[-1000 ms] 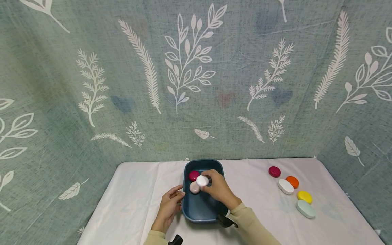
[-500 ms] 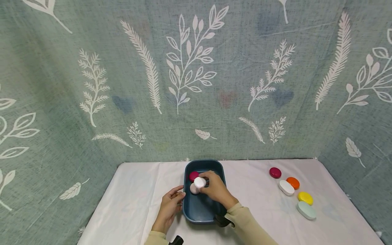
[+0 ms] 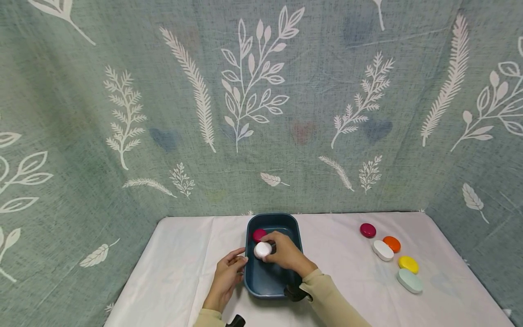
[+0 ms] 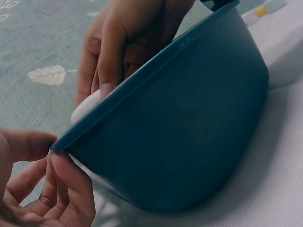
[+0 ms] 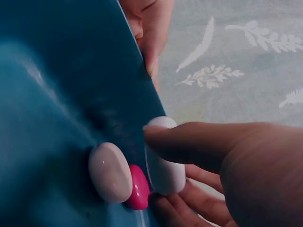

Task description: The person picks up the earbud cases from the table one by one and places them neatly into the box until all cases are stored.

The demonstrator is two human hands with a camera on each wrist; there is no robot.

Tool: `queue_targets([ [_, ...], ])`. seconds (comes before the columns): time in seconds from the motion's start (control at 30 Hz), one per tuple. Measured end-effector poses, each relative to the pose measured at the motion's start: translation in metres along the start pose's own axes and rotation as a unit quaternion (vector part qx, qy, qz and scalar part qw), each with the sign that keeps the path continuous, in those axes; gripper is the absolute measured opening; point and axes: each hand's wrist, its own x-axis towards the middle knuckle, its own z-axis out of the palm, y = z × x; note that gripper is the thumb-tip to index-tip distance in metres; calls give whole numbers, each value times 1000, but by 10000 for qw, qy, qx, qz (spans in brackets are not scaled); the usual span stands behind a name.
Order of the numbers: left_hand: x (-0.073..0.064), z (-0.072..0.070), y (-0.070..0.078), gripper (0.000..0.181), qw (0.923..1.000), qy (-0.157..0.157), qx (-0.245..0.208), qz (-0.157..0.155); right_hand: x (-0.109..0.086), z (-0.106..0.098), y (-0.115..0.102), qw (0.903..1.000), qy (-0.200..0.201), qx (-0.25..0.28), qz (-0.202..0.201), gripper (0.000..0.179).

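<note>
In the head view my right hand (image 3: 286,252) pinches a white soap bar (image 3: 262,250) between thumb and fingers, inside the deep blue tub (image 3: 269,288). The right wrist view shows this white soap bar (image 5: 166,165) held apart from the tub floor, near the side wall. Below it lie a pale pink soap bar (image 5: 111,172) and a bright pink one (image 5: 138,188); the white one hides the pale one from the head camera. My left hand (image 3: 227,274) holds the tub's left rim, thumb against curled fingers, as the left wrist view shows at the rim (image 4: 71,135).
On the white cloth (image 3: 184,254) to the right lie several more soap-like pieces: dark red (image 3: 367,230), orange (image 3: 392,244), white oval (image 3: 382,250), yellow (image 3: 408,264) and pale green (image 3: 410,280). A leaf-patterned green curtain (image 3: 261,109) stands behind and at both sides.
My right hand has moved the white soap bar slightly left and nearer me, and it now covers the pale pink one in the head view. The left hand stays on the rim.
</note>
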Motion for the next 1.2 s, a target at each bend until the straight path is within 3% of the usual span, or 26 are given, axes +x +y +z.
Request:
queue_targets([
  [0.77, 0, 1, -1, 45, 10000, -24, -77, 44, -1, -1, -3, 9964, -832, -26, -135, 48],
  [0.97, 1, 0, -3, 46, 9999, -18, -88, 47, -4, -6, -5, 9968, -760, 208, -127, 47],
  [1.2, 2, 0, -3, 46, 9999, 6, -112, 45, -10, -18, -4, 9984, -413, 293, -256, 42],
])
